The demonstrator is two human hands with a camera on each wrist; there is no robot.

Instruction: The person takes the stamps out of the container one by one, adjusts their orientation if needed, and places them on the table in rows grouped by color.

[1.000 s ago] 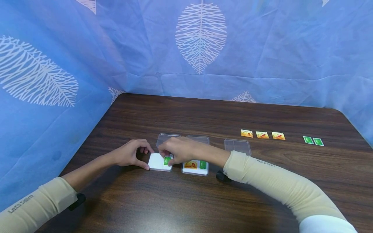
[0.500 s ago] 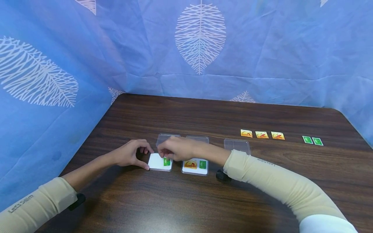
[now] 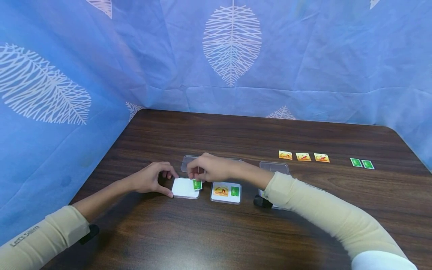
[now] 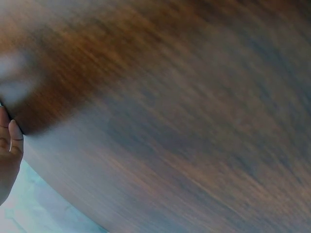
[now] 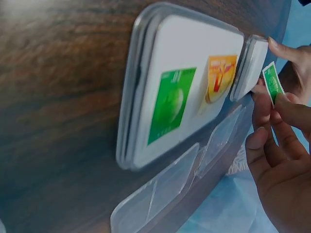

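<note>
Over the left box [image 3: 183, 188], near its right edge, the right hand [image 3: 213, 168] is pinching a green stamp [image 3: 197, 185], seemingly aligning it; the left hand [image 3: 152, 178] is gripping the box. Placing is likely calling for squaring.

Room to pass along near side of counter [image 3: 199, 232] up to left box [image 3: 181, 188] and middle box [image 3: 225, 199], left hand [image 3: 152, 179] blocking left box's left edge, right hand [image 3: 212, 168] and sleeve [image 3: 314, 202] cutting across behind and rightward.
</note>
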